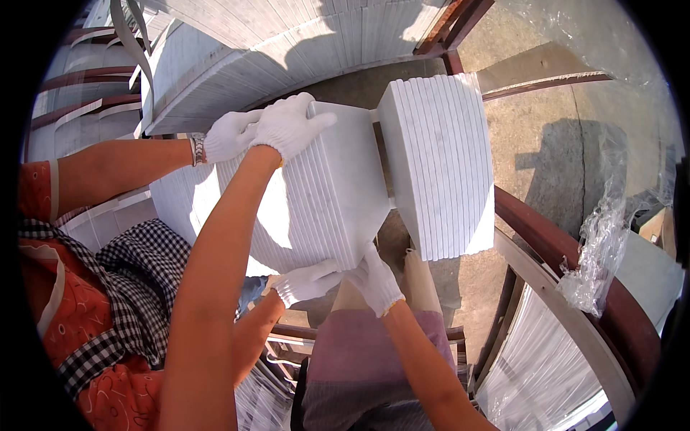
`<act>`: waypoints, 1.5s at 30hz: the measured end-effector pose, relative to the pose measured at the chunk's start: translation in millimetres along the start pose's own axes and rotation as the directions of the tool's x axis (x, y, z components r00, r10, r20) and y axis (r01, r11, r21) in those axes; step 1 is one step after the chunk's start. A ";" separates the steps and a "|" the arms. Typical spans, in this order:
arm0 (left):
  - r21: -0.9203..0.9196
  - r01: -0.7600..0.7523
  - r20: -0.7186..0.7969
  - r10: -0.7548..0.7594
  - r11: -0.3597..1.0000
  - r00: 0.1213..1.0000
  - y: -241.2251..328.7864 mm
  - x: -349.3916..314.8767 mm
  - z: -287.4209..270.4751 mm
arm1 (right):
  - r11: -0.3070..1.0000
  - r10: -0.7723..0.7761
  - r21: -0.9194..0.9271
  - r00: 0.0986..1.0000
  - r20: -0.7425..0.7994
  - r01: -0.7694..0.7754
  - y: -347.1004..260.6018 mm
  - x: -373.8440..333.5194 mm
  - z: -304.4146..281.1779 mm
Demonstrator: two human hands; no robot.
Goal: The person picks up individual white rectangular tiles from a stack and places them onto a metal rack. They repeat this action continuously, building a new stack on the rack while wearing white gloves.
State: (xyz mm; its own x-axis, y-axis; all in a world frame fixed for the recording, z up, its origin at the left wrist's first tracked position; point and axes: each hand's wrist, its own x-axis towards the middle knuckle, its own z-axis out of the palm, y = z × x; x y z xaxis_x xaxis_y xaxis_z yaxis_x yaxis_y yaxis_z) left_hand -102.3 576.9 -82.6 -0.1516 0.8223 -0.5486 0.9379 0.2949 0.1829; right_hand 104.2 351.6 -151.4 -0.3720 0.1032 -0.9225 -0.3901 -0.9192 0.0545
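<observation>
A row of thin white stone slabs (302, 194) stands on edge in front of me, the last one showing its broad face. My left hand (287, 126), in a white knit glove, grips the far edge of the slabs at this end, thumb toward the broad face. Gloved too, my right hand (376, 281) holds the near lower corner, some fingertips hidden. A co-worker at my left has one gloved hand (231, 136) beside my left hand on the far edge. The co-worker's other glove (307, 282) presses the near edge, close to my right hand.
A second stack of white slabs (445, 169) stands just right, across a narrow gap. Behind are larger pale stacks (345, 43). Dark red metal beams (532, 223) run at the right, with crumpled clear plastic wrap (596, 251) over them. Concrete floor (532, 122) shows beyond.
</observation>
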 end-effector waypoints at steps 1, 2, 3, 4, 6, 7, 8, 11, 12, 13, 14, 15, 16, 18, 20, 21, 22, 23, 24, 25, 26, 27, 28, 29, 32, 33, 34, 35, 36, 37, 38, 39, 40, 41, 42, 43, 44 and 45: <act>0.015 -0.004 -0.040 0.005 1.000 0.999 2.1 -0.9 0.9 | 1.000 0.001 0.002 1.000 -0.023 -0.001 -1.0 0.8 3.1; 0.020 -0.004 -0.035 0.005 1.000 0.999 1.3 1.5 2.7 | 1.000 0.003 0.005 0.999 -0.045 -0.003 -1.7 1.7 6.5; 0.030 -0.001 -0.030 0.002 1.000 1.000 -1.5 5.8 5.4 | 1.000 0.009 0.009 0.998 -0.064 -0.008 -1.9 2.9 10.3; 0.041 0.003 -0.024 -0.002 0.999 1.000 -3.5 9.0 7.5 | 1.000 0.017 0.001 0.996 -0.088 -0.017 -3.0 4.3 13.3; 0.016 -0.008 -0.072 0.010 1.000 0.997 -7.8 11.9 11.7 | 0.999 0.032 -0.019 0.990 -0.140 -0.035 -3.3 6.5 17.1; 0.002 -0.014 -0.096 0.014 1.000 0.995 -10.3 12.5 14.4 | 1.000 0.020 -0.005 0.993 -0.117 -0.021 -1.1 7.4 16.3; 0.000 -0.048 -0.153 0.047 0.999 0.987 -13.8 13.6 18.6 | 1.000 0.009 0.007 0.996 -0.094 -0.009 1.6 8.7 14.5; -0.019 -0.121 -0.254 0.112 0.992 0.961 -17.0 15.7 28.4 | 0.998 -0.002 0.067 0.998 -0.055 0.006 2.8 10.0 10.6; -0.031 -0.119 -0.241 0.108 0.992 0.964 -11.0 13.8 26.4 | 0.996 0.002 0.091 0.999 -0.043 0.002 3.1 10.1 10.3; -0.045 -0.125 -0.227 0.112 0.991 0.967 -0.7 12.8 24.0 | 0.985 -0.017 0.169 1.000 -0.007 0.018 6.0 15.1 5.2; -0.040 -0.123 -0.182 0.114 0.992 0.977 10.4 13.1 20.9 | 0.969 -0.041 0.247 0.999 0.027 0.033 11.2 24.3 -2.8; -0.032 -0.107 -0.139 0.102 0.994 0.985 19.2 10.8 15.2 | 0.948 -0.057 0.316 0.996 0.067 0.033 8.4 21.2 1.7; -0.024 -0.094 -0.095 0.091 0.995 0.991 23.2 9.4 12.9 | 0.944 -0.025 0.331 0.998 0.049 0.008 4.0 16.2 3.1; -0.045 -0.086 -0.138 0.079 0.995 0.987 23.3 10.1 19.9 | 0.930 0.028 0.366 1.000 0.009 -0.029 -11.1 2.2 5.8; -0.076 -0.072 -0.166 0.059 0.995 0.984 27.6 13.8 24.9 | 0.965 -0.113 0.254 0.982 0.153 0.071 -7.5 21.0 -11.4; -0.092 -0.052 -0.169 0.036 0.994 0.985 30.3 15.0 26.8 | 0.972 -0.166 0.198 0.969 0.184 0.129 -7.5 24.0 -12.2; -0.109 -0.032 -0.171 0.013 0.994 0.985 33.6 16.2 29.2 | 0.971 -0.221 0.145 0.951 0.215 0.192 -8.0 27.4 -13.0; -0.182 -0.037 -0.194 0.001 0.983 0.981 37.8 16.3 32.8 | 0.962 -0.272 0.086 0.941 0.201 0.260 -8.5 31.6 -12.9; -0.252 -0.044 -0.214 -0.011 0.967 0.977 42.2 15.2 37.4 | 0.965 -0.237 0.161 0.953 0.190 0.207 -8.1 34.0 -13.1; -0.321 -0.053 -0.232 -0.025 0.946 0.972 46.7 15.4 41.8 | 0.959 -0.201 0.237 0.963 0.179 0.156 -9.8 36.6 -13.5; -0.357 -0.063 -0.249 -0.030 0.932 0.968 51.7 17.7 47.2 | 0.901 -0.077 0.434 0.977 0.199 -0.017 -11.8 39.1 -18.7; -0.390 -0.059 -0.269 -0.052 0.919 0.962 52.3 17.4 51.4 | 0.780 0.052 0.593 0.966 0.252 -0.197 -11.5 39.9 -19.4; -0.425 -0.065 -0.288 -0.067 0.903 0.955 52.7 19.9 54.7 | 0.759 0.094 0.623 0.979 0.183 -0.190 -20.4 31.2 -8.7; -0.439 -0.070 -0.307 -0.076 0.896 0.949 49.8 21.4 56.5 | 0.738 0.138 0.650 0.984 0.115 -0.180 -29.6 20.1 1.3; -0.460 -0.093 -0.336 -0.076 0.883 0.939 47.6 23.3 63.2 | 0.783 0.220 0.613 0.968 -0.120 -0.103 -42.8 11.8 7.6; -0.457 -0.099 -0.336 -0.069 0.884 0.939 44.9 23.7 62.4 | 0.815 0.232 0.575 0.952 -0.201 -0.077 -43.5 12.1 7.3; -0.454 -0.103 -0.337 -0.063 0.885 0.939 43.3 24.1 62.3 | 0.808 0.212 0.586 0.958 -0.191 -0.062 -40.8 14.2 5.0; -0.455 -0.120 -0.349 -0.053 0.883 0.935 43.0 25.0 63.5 | 0.801 0.192 0.596 0.964 -0.182 -0.047 -36.0 17.6 1.4; -0.456 -0.133 -0.364 -0.048 0.880 0.930 41.6 25.0 63.4 | 0.797 0.172 0.602 0.970 -0.172 -0.035 -34.6 17.1 3.3; -0.458 -0.146 -0.379 -0.044 0.877 0.924 39.9 24.8 63.4 | 0.793 0.183 0.608 0.967 -0.179 -0.038 -34.0 16.2 4.9; -0.463 -0.136 -0.367 -0.049 0.876 0.929 38.6 23.9 64.1 | 0.790 0.194 0.612 0.963 -0.186 -0.040 -33.6 14.5 6.6; -0.469 -0.128 -0.357 -0.055 0.874 0.932 40.8 22.5 63.0 | 0.787 0.202 0.615 0.960 -0.195 -0.041 -35.6 12.9 8.0; -0.475 -0.120 -0.347 -0.061 0.872 0.936 42.2 21.6 61.4 | 0.782 0.175 0.622 0.972 -0.157 -0.041 -35.3 13.6 6.6; -0.469 -0.117 -0.339 -0.056 0.875 0.939 42.7 22.2 59.4 | 0.777 0.148 0.628 0.982 -0.119 -0.041 -33.4 14.5 3.1; -0.465 -0.120 -0.325 -0.043 0.877 0.945 45.0 23.6 58.6 | 0.767 0.117 0.640 0.989 -0.087 -0.035 -30.4 14.9 -2.4; -0.458 -0.121 -0.314 -0.034 0.881 0.949 46.2 23.9 57.4 | 0.746 0.070 0.664 0.998 0.009 -0.058 -24.3 20.8 -12.0; -0.470 -0.137 -0.313 -0.020 0.872 0.950 47.1 22.7 56.8 | 0.723 0.017 0.685 0.994 0.103 -0.084 -16.3 30.1 -24.1; -0.482 -0.151 -0.312 -0.008 0.863 0.950 46.1 20.9 56.1 | 0.704 -0.036 0.701 0.980 0.195 -0.114 -13.7 30.6 -26.0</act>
State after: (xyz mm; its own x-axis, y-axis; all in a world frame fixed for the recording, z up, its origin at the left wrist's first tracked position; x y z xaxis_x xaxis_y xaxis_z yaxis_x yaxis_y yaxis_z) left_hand -44.7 580.3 -131.4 -0.2488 0.9306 -0.2684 0.6816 0.3651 0.6341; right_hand 120.1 357.4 -190.4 -0.5149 0.2086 -0.8315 -0.8230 -0.3919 0.4113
